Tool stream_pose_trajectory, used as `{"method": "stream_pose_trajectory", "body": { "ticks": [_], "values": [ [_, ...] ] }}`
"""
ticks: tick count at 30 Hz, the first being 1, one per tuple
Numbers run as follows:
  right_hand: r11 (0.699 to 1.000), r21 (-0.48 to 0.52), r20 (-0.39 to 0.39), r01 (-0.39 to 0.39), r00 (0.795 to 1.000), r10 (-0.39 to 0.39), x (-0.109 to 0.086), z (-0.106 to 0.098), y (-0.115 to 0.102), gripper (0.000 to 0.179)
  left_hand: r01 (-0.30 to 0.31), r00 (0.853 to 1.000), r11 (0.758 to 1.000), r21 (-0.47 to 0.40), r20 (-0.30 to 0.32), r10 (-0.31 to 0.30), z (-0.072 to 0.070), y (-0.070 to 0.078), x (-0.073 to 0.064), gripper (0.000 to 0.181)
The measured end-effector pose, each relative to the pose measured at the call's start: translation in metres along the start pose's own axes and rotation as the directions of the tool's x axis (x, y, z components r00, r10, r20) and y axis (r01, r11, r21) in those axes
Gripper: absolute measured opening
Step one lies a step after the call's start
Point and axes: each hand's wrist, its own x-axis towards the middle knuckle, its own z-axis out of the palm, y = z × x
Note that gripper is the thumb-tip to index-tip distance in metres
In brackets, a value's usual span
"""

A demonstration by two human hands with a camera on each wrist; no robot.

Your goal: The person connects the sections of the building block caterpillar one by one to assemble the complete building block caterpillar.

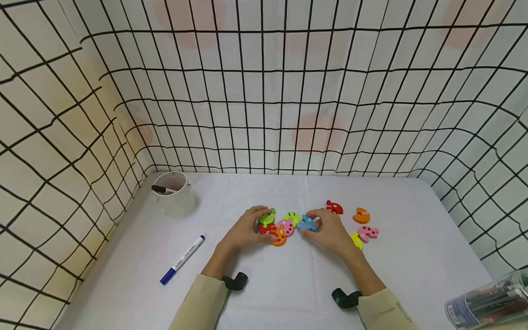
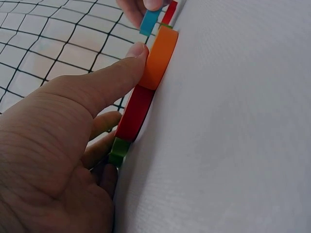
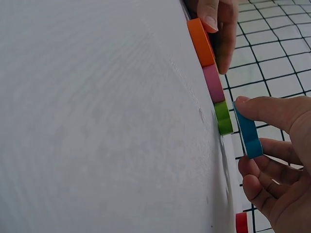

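My left hand [image 1: 247, 227] holds the left end of a connected group of painted toy animal pieces, thumb on the orange piece [image 2: 160, 58] and fingers by the green frog piece [image 1: 267, 217]. Between them sits a red piece [image 2: 133, 114]. A pink spotted piece [image 1: 286, 226] and a green striped piece [image 1: 292, 217] continue the group rightward. My right hand [image 1: 331, 230] pinches a blue animal piece [image 3: 247, 130] between thumb and fingers. In the right wrist view this piece is off the table, close to the green striped one, with a narrow gap.
Loose red [image 1: 334, 207], orange [image 1: 361, 215], pink [image 1: 368, 232] and yellow [image 1: 357, 240] pieces lie around the right hand. A blue-capped marker [image 1: 182, 260] and white bucket [image 1: 177, 203] are at left. A jar of pencils [image 1: 488, 304] lies at right. Black wire mesh [image 1: 266, 102] encloses the table.
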Motion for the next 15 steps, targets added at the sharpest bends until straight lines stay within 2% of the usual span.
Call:
{"method": "stream_pose_trajectory", "body": {
  "ticks": [15],
  "values": [
    [0.998,-0.013,0.049,-0.069,0.996,0.069,0.0034,0.003,-0.0054,0.053,0.011,1.0,1.0,-0.012,0.004,-0.011,-0.0006,0.0027,-0.0024,0.076]
  ]
}}
